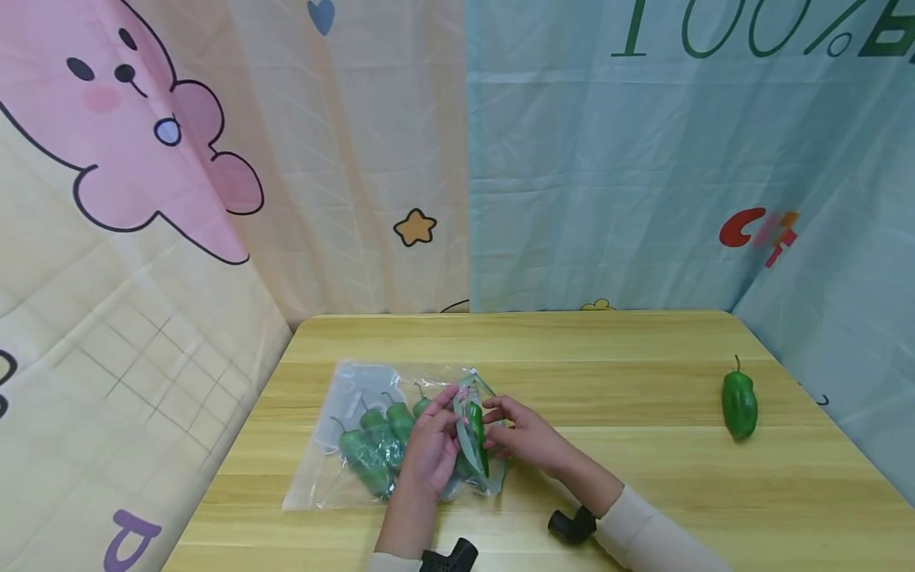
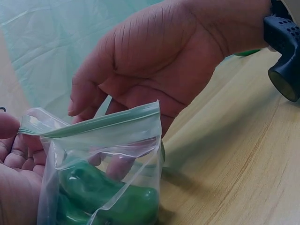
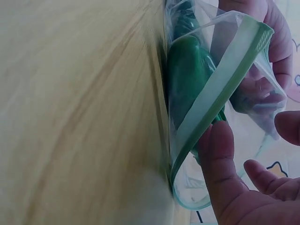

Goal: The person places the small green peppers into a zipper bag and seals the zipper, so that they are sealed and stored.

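Had several peppers in the bag, a loose pepper outstanding on the surface. Pinched the bag with left hand; had right hand at its mouth, loosely open, apparently gripping nothing.

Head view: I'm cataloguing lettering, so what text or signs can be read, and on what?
"100%": blue curtain; the next character is cut off.
Purple letter, cream curtain: perhaps "P".
Red lettering, blue curtain: unclear.
Black marks, left edge: cut off.
Plastic bag: any print too small to read.

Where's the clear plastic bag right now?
In the head view, the clear plastic bag lies mostly left of centre on the table, its open mouth between the left hand and right hand, with green peppers inside.
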